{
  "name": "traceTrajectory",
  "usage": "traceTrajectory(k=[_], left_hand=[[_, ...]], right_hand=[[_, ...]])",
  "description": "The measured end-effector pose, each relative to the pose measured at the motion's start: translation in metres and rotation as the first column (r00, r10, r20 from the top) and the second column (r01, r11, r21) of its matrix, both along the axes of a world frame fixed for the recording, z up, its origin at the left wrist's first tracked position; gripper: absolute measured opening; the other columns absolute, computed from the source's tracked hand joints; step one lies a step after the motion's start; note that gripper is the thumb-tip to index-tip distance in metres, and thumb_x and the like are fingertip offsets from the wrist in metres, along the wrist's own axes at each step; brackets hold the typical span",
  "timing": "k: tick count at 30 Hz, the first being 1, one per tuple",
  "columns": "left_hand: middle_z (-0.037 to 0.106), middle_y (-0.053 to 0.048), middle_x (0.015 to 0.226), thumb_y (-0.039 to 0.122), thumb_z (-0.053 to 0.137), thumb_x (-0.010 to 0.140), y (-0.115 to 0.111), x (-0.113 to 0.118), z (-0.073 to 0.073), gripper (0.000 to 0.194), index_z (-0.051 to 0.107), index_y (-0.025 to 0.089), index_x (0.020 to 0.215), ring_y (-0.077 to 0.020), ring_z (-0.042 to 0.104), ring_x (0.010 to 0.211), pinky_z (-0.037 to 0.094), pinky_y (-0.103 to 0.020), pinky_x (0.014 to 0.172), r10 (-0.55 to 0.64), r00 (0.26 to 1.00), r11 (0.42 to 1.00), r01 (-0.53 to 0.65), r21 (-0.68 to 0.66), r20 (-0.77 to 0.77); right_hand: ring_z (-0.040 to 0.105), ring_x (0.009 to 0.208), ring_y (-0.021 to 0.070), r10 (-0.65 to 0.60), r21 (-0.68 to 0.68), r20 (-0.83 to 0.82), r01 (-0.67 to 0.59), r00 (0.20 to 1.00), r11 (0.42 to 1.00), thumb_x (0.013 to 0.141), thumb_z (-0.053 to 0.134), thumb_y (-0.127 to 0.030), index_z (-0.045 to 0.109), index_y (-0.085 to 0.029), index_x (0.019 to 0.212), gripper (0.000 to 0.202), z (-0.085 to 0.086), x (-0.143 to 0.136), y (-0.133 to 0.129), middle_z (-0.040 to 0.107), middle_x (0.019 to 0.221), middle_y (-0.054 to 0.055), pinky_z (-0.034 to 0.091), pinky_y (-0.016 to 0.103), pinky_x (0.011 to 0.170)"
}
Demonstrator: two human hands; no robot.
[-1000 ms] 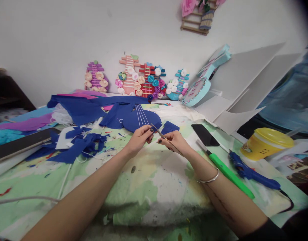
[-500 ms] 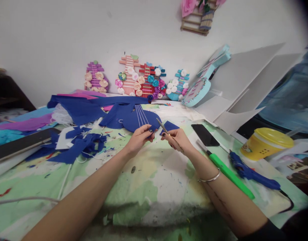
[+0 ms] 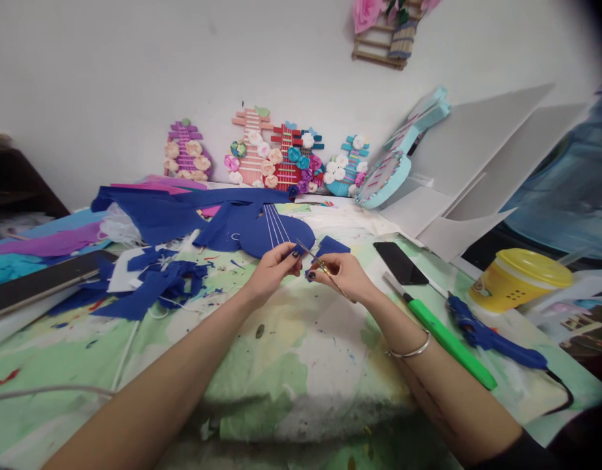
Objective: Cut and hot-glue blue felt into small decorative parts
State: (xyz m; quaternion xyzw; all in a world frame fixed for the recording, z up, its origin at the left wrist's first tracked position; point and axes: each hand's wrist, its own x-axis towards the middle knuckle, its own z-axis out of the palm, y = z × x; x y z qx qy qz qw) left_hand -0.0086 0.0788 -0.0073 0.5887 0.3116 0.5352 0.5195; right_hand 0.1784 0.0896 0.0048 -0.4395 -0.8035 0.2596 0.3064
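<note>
My right hand (image 3: 348, 274) is closed around a pair of scissors (image 3: 336, 283), whose blades point up and left toward my other hand. My left hand (image 3: 275, 273) pinches a small piece of blue crepe paper (image 3: 299, 249) that its fingers partly hide. Another bit of blue shows at my right fingertips. Just beyond both hands lies a blue rounded shape with white strings (image 3: 296, 230), like an instrument body. A flat blue piece (image 3: 334, 245) rests on the table behind my right hand.
On the right lie a black phone (image 3: 401, 263), a green-handled cutter (image 3: 448, 341), a blue glue gun (image 3: 494, 333) and a yellow tub (image 3: 521, 281). Blue scraps (image 3: 149, 281) are heaped at left. Several decorated paper instruments (image 3: 254, 147) lean against the wall.
The scissors have tilted lower and their blades have come left to the blue paper at my left fingers. My right hand has shifted slightly left; my left hand has barely moved.
</note>
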Motion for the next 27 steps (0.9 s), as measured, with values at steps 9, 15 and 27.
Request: traceTrajectory(k=[9,15,27], left_hand=[[0.050,0.001,0.065,0.037,0.059,0.083,0.0000,0.0001,-0.0002,0.023,0.060,0.014,0.083,-0.0098,0.046,0.061,0.039,-0.025,0.062,0.015,1.000,1.000,-0.015,0.016,0.005],[0.049,0.002,0.064,0.033,0.059,0.084,-0.0008,0.0007,0.0006,0.019,0.060,0.014,0.083,-0.0089,0.044,0.060,0.037,-0.023,0.060,-0.017,0.999,1.000,0.017,-0.008,0.036],[0.048,0.003,0.065,0.034,0.062,0.082,0.0001,0.0016,-0.0006,0.020,0.058,0.015,0.083,-0.0091,0.045,0.062,0.040,-0.024,0.063,-0.029,0.995,0.998,0.034,-0.049,0.096]], right_hand=[[0.031,0.051,0.0092,-0.046,0.064,0.054,0.043,0.997,0.997,0.072,0.065,-0.051,0.071,-0.015,0.077,0.037,0.0012,-0.0023,-0.0014,0.040,0.049,-0.004,0.023,0.022,0.049],[0.030,0.052,0.0092,-0.063,0.097,0.067,0.056,0.996,0.994,0.072,0.064,-0.054,0.072,-0.015,0.072,0.040,0.0025,-0.0029,-0.0023,0.035,0.048,-0.005,0.023,0.023,0.049],[0.030,0.051,0.0095,-0.086,0.148,0.097,0.071,0.992,0.986,0.071,0.060,-0.064,0.072,-0.015,0.070,0.050,0.0047,-0.0037,-0.0043,0.039,0.048,-0.004,0.024,0.023,0.049]])
